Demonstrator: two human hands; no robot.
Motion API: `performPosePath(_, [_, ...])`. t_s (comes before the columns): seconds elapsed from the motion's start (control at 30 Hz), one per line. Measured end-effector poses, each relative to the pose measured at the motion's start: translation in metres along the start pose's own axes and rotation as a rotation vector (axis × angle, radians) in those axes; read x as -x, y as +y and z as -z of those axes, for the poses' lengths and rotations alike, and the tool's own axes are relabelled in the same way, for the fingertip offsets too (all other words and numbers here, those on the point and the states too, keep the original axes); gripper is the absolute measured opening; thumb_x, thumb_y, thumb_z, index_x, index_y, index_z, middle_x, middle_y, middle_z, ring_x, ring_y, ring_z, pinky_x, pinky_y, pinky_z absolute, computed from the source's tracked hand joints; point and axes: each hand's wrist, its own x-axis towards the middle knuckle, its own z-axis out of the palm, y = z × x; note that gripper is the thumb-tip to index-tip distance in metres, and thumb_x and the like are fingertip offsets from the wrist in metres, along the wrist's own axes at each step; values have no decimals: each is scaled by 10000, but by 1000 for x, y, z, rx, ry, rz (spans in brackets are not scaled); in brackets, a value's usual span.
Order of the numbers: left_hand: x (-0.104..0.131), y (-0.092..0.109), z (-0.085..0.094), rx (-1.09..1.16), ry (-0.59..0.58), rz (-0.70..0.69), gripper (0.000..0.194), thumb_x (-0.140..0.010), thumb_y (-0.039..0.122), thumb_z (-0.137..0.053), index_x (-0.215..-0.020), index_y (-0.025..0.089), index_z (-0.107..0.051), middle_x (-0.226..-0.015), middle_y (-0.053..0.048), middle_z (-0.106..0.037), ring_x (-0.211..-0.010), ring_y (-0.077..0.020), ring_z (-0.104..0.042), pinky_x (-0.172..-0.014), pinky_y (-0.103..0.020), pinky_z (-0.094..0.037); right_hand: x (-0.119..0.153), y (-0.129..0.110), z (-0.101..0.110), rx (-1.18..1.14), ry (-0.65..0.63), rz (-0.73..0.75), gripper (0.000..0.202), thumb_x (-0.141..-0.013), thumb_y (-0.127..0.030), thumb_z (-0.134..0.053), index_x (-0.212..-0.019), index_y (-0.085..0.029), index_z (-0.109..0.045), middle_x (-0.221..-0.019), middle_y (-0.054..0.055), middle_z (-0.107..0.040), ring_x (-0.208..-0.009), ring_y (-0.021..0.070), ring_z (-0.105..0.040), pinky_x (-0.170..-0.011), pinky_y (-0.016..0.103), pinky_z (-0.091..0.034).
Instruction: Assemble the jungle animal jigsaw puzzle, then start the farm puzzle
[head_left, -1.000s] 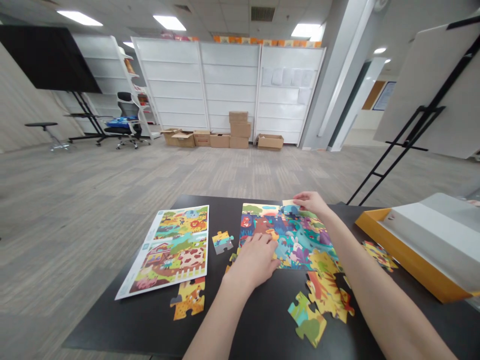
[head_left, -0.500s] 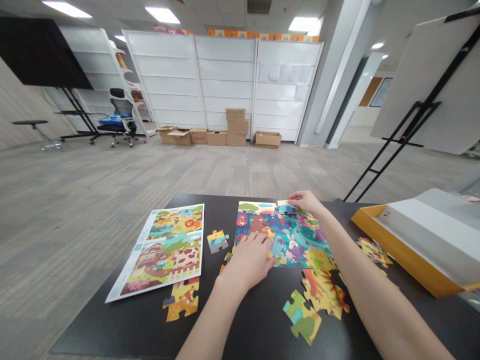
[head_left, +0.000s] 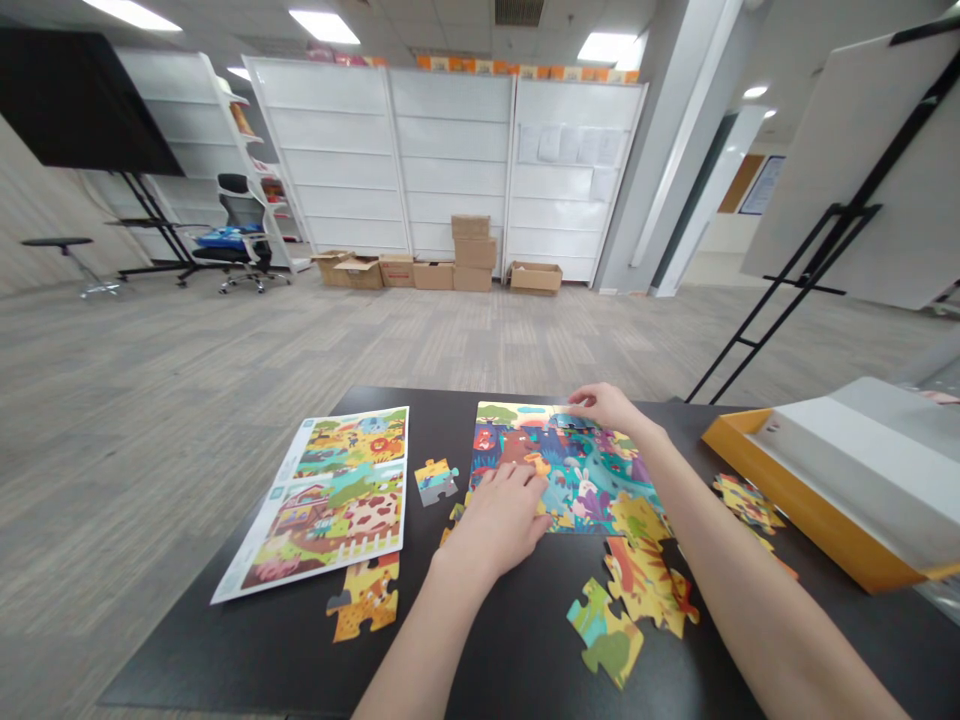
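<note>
A colourful jigsaw picture [head_left: 600,460] lies on the black table, with a bear, a rabbit and trees on it. Flat on its lower left part rests my left hand [head_left: 504,515], fingers stretched out. At the far edge, the bent fingers of my right hand [head_left: 609,408] are on a blue and cream puzzle piece [head_left: 568,420], which sits along the top row. Joined yellow tiger pieces [head_left: 646,590] extend toward me from the lower right. A green puzzle piece [head_left: 606,635] lies near them. Left of the picture is a single grey and yellow puzzle piece [head_left: 436,482].
A printed picture sheet [head_left: 390,510] lies at the left, partly over leopard-patterned pieces [head_left: 366,602]. On the right stands a yellow and white box [head_left: 840,470], with several pieces [head_left: 750,503] beside it. Beyond the table are cardboard boxes [head_left: 472,252] and an easel stand [head_left: 795,285].
My right hand has shifted slightly left along the far edge, and the blue and cream piece now lies flatter in line with the top row. My left hand has stayed in place.
</note>
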Motion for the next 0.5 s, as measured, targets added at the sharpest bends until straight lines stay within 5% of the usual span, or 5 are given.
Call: performPosePath(0.5, [0, 1, 2, -5, 0, 0, 333, -949, 339, -578, -1241, 186, -619, -1312, -114, -633, -1246, -302, -549, -1074, -459, -443, 0, -10, 7, 173, -220, 116, 318, -772, -317, -771, -1063, -191, -803, -958, 82, -781, -835, 218, -707, -741, 254, -508])
